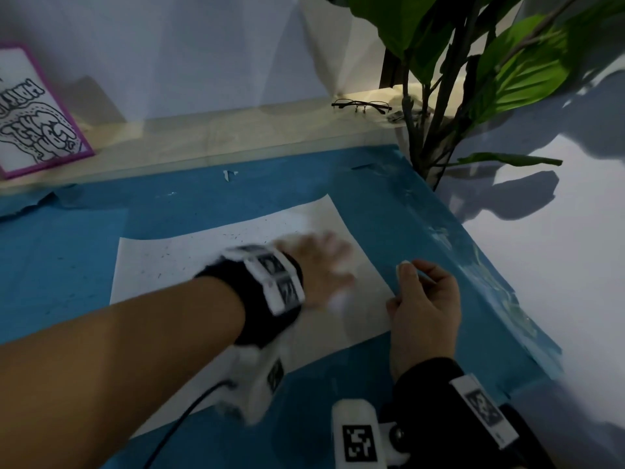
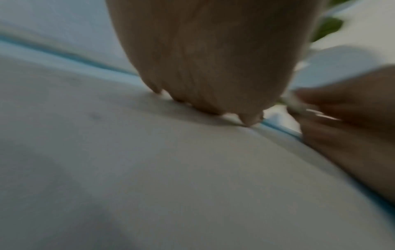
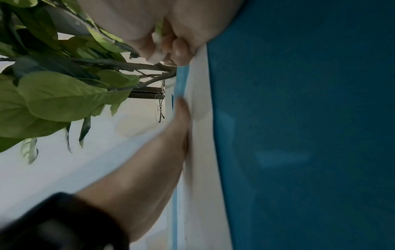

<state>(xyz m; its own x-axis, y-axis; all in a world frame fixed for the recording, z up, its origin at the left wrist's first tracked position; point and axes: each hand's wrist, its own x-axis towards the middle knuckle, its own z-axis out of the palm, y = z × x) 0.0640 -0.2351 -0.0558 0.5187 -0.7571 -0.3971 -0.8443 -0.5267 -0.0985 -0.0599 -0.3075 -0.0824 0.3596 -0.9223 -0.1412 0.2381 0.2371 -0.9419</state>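
Resting the blurred left hand [image 1: 321, 269], fingers straight and close together, on the large thin white paper sheet [image 1: 176, 258] lying flat at the middle of the blue-covered worktop [image 1: 61, 265]. Pinching a small white block [image 1: 404, 266], possibly an eraser, between curled fingers of the right hand [image 1: 424, 309] at the sheet's 3 o'clock edge. Handling light, limp, easily creased; taking hold best at that free edge, gently.
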